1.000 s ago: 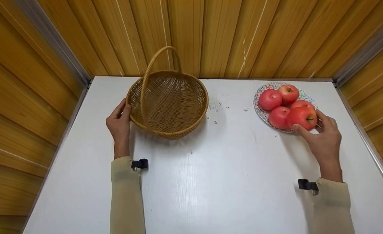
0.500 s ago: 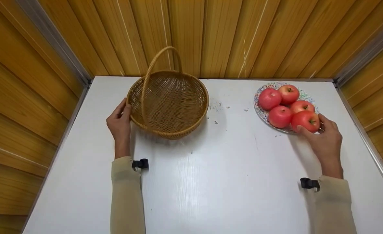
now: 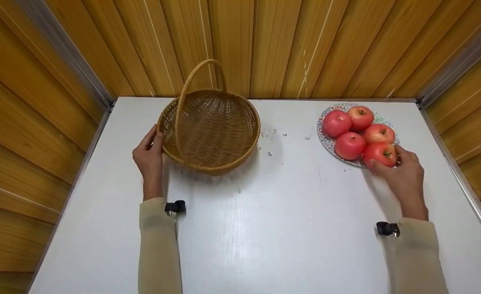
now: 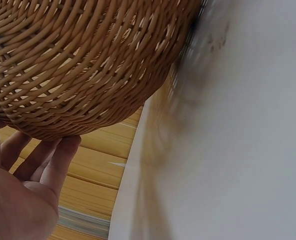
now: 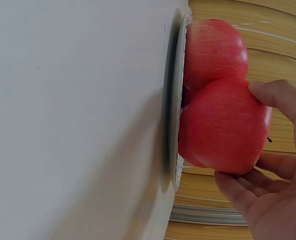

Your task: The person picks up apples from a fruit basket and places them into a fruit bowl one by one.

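A woven wicker basket [image 3: 218, 130] with a tall arched handle stands at the back left, nothing inside it. My left hand [image 3: 148, 157] pinches the basket's left rim between thumb and fingers; in the left wrist view the fingertips [image 4: 70, 142] lie against the weave. On the right, a speckled plate [image 3: 324, 141] bears several red apples. My right hand [image 3: 405, 175] grips the nearest apple [image 3: 379, 155] at the plate's front right edge, thumb on one side and fingers on the other. In the right wrist view this apple [image 5: 225, 127] sits close over the plate, against another apple [image 5: 215, 52].
Both things stand on a white table [image 3: 264, 228] with small scuff marks between basket and plate. Wood-panelled walls [image 3: 273, 45] with metal corner strips rise at the back and both sides. Small black clips sit on both sleeve cuffs [image 3: 417, 234].
The right hand has lowered its apple toward the plate's front right edge, so the apple behind it shows more fully. The left hand and basket hold still.
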{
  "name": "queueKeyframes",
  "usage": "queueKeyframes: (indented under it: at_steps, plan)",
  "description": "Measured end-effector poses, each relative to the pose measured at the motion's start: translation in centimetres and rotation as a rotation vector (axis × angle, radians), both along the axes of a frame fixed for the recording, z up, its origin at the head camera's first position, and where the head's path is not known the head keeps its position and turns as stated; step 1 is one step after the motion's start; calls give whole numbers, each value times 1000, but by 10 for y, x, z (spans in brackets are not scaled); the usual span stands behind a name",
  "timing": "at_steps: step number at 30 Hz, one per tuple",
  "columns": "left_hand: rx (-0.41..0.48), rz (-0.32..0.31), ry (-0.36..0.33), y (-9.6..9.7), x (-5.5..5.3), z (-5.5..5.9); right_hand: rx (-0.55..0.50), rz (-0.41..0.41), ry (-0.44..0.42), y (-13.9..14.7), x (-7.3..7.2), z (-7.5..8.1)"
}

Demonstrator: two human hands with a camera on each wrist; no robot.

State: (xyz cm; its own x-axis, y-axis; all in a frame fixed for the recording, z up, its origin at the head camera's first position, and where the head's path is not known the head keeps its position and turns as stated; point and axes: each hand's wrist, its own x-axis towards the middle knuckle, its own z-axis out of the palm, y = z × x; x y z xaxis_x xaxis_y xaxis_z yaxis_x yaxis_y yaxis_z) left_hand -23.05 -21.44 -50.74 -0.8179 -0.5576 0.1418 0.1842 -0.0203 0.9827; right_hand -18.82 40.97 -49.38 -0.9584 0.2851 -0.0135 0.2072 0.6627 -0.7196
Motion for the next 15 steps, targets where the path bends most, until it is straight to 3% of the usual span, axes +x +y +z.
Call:
queueKeyframes:
  at_steps: [8, 15]
  plan:
    - [-6, 9, -13, 0, 0, 0, 23, 18, 12, 1, -7, -1]
    - [-26, 2, -42, 9, 12, 22, 16, 32, 3, -1, -15, -1]
